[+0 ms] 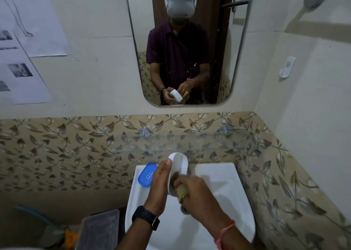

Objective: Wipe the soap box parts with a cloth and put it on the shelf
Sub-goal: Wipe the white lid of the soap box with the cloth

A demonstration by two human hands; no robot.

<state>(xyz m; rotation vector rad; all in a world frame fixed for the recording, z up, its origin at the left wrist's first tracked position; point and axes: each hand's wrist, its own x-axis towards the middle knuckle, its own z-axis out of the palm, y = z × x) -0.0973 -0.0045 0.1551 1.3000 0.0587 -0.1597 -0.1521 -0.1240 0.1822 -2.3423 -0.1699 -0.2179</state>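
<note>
Head view: my left hand grips the white box half upright over the sink, thumb on its rim. My right hand, at 4 o'clock of it, presses a cloth inside. Blue tray lies at 9 o'clock.

My left hand is bare, and on that wrist I wear a black watch with a broad, dark strap and a squarish buckle showing at the side. My right hand is bare too; round its wrist runs a thin orange-red thread, looped more than once. In the mirror I see my dark purple short-sleeved shirt with a collar, a pale grey headset over my head, and what may be a gold ring on one finger, though the reflection is small.
</note>
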